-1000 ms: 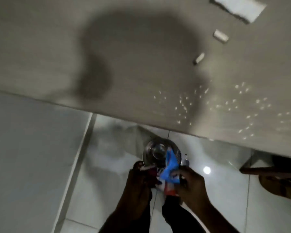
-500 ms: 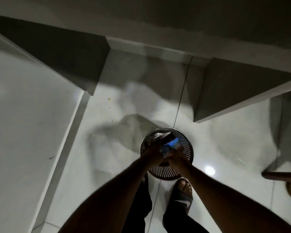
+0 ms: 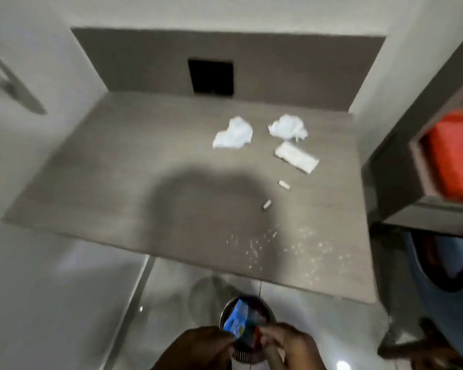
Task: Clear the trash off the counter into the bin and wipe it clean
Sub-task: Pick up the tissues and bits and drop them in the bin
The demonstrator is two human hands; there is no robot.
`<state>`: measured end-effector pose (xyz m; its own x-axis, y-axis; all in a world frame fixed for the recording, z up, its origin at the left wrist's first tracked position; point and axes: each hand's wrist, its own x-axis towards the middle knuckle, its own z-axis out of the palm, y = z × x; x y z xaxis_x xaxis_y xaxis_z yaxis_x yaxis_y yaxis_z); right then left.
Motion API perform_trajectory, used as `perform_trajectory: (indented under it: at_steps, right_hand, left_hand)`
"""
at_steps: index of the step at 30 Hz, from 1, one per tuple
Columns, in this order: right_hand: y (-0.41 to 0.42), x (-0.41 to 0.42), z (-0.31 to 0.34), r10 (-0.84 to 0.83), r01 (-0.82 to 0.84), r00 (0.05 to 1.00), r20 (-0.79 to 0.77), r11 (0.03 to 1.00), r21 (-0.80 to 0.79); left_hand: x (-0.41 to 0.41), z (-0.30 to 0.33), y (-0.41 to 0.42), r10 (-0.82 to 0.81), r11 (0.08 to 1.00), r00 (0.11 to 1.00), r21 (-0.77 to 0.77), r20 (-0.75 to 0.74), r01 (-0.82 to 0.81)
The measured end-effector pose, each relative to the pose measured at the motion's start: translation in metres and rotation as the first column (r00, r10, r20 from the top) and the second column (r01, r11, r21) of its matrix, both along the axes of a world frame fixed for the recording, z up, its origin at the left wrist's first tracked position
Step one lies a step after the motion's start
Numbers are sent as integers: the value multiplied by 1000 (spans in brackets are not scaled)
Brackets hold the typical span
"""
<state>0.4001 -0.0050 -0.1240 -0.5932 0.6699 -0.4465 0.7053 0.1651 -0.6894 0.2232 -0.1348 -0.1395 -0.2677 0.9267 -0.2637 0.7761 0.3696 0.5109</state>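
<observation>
Low in the view, both my hands hold trash over the round metal bin [image 3: 271, 313] on the floor. My left hand [image 3: 198, 348] and my right hand [image 3: 288, 347] pinch a crumpled blue wrapper [image 3: 235, 322] with a red scrap beside it, right above the bin's mouth. On the grey counter [image 3: 118, 182] lie two crumpled white tissues [image 3: 233, 133] [image 3: 288, 127], a folded white napkin [image 3: 296, 156], two small pale stubs [image 3: 284, 184] [image 3: 266, 204] and scattered white crumbs [image 3: 254, 249] near the front edge.
A dark square opening [image 3: 211, 77] sits in the back wall. A shelf box with something red [image 3: 452, 156] juts out at the right. Below it stands a person in blue [image 3: 444, 273]. White wall on the left, glossy tile floor [image 3: 171, 303] below.
My view has swung up from the floor under the counter to the counter top. My hands stay at the bin with the blue wrapper, now lower in the view.
</observation>
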Motion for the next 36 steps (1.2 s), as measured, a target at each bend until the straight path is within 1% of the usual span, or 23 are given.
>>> perform_trajectory:
  at_steps: [1, 2, 3, 5, 7, 8, 9, 11, 13, 14, 15, 16, 18, 19, 20, 22, 23, 26, 28, 31, 32, 34, 36]
  right_hand:
    - [7, -2, 28, -56, 56, 998, -12, 998, 0]
    - [18, -6, 55, -91, 93, 994, -65, 995, 36]
    - [32, -14, 81, -73, 84, 990, -124, 993, 83]
    - [74, -33, 125, 31, 32, 968, -251, 969, 245]
    - [134, -60, 148, 44, 51, 972, -230, 918, 393]
    - [165, -77, 154, 28, 59, 984, -178, 884, 464]
    - [195, -95, 155, 30, 19, 996, -87, 853, 521]
    - [242, -127, 149, 76, -162, 981, 181, 835, 525]
    - [270, -148, 132, 134, -345, 903, 407, 792, 503]
    - [275, -154, 123, 147, -427, 855, 497, 743, 516]
    - [275, -157, 115, 149, -490, 818, 556, 687, 537]
    - [276, -156, 108, 135, -507, 806, 577, 661, 553]
    - [280, -153, 102, 106, -469, 827, 553, 672, 573]
    - [284, -150, 101, 90, -433, 846, 525, 691, 579]
    - [287, -148, 101, 64, -372, 876, 479, 721, 584]
    - [292, -142, 97, -15, -226, 926, 378, 779, 585]
    - [293, -140, 94, -60, -153, 942, 329, 797, 584]
    - [289, -134, 81, -163, -6, 960, 226, 800, 600]
    - [287, -133, 76, -191, 33, 963, 191, 784, 620]
    - [285, -132, 73, -193, 38, 966, 172, 764, 644]
    - [284, -132, 73, -191, 37, 968, 165, 754, 655]
    - [282, -132, 75, -202, 55, 967, 155, 760, 648]
    - [281, -131, 82, -257, 157, 962, 97, 806, 571]
  left_hand:
    - [-6, 35, 11, 0, 999, 996, 43, -88, 4]
    - [-15, 70, 28, 7, 997, 995, 82, -98, 1]
    - [-27, 96, 43, -26, 986, 996, 160, -84, 40]
    - [-57, 132, 83, -75, 931, 984, 343, -161, 127]
    - [-86, 154, 129, -41, 916, 964, 375, -262, 140]
    - [-100, 162, 156, -30, 910, 944, 381, -329, 162]
    - [-111, 164, 180, -43, 915, 923, 356, -383, 190]
    - [-130, 166, 228, -109, 939, 870, 238, -480, 249]
    - [-152, 163, 276, -132, 938, 813, 194, -568, 288]
    - [-160, 159, 297, -153, 954, 801, 125, -579, 273]
    - [-167, 153, 314, -189, 965, 789, 37, -585, 258]
    - [-173, 145, 330, -233, 966, 773, -50, -590, 252]
    - [-182, 130, 353, -313, 950, 736, -196, -600, 244]
    - [-184, 124, 362, -344, 939, 721, -227, -602, 259]
    - [-182, 124, 369, -349, 937, 729, -213, -589, 276]
    - [-169, 130, 387, -328, 942, 806, -103, -493, 320]
    - [-160, 133, 398, -324, 938, 828, -42, -458, 344]
    - [-132, 138, 427, -341, 915, 843, 58, -416, 399]
    - [-121, 130, 441, -371, 913, 833, 5, -411, 408]
    - [-124, 111, 454, -411, 900, 776, -76, -478, 429]
    - [-126, 107, 454, -404, 906, 788, -84, -464, 415]
    - [-127, 107, 447, -339, 933, 844, -37, -416, 357]
    - [-122, 116, 432, -249, 960, 905, 37, -344, 278]
